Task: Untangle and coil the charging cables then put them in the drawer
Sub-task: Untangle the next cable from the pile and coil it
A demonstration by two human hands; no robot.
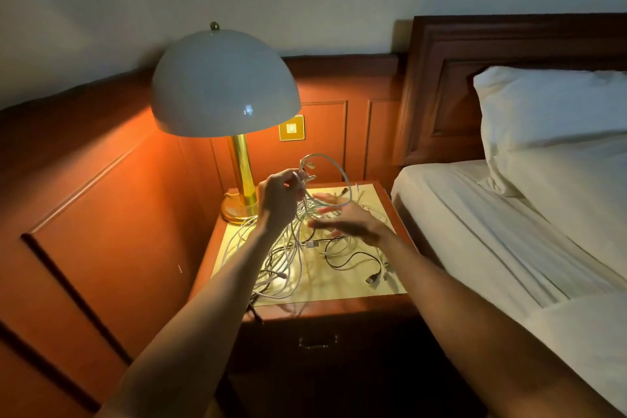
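A tangle of white charging cables point(285, 258) lies on the nightstand top point(342, 292), with a black cable point(353, 260) among them ending in a plug near the front right. My left hand point(278, 202) is raised above the pile, pinching a bunch of white cable with a loop point(334, 168) standing up from it. My right hand point(346, 219) is just right of it, blurred, fingers spread, with the loop hanging around the fingertips. The drawer point(317, 343) below the top is shut, with its handle in shadow.
A lit lamp with a white dome shade point(224, 85) and brass base point(237, 207) stands at the back left of the nightstand. Wood panelling with a wall switch point(291, 127) is behind. A bed with white sheets point(509, 234) and a pillow is directly right.
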